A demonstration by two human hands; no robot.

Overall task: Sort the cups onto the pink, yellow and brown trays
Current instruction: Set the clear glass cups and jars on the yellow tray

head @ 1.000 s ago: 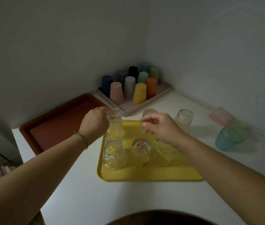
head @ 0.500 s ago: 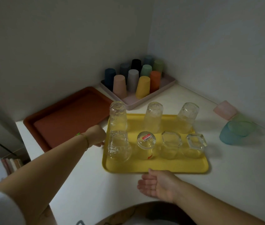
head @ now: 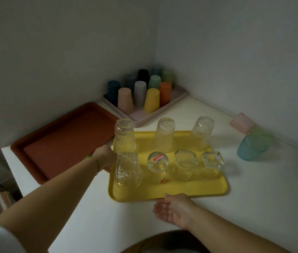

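7 clear glasses upturned on yellow tray; 10 coloured plastic cups on pink tray; brown tray at left; left hand against yellow tray's left rim, fingers hidden, grip impossible to tell; right hand palm-up, fingers loosely spread, at near rim.
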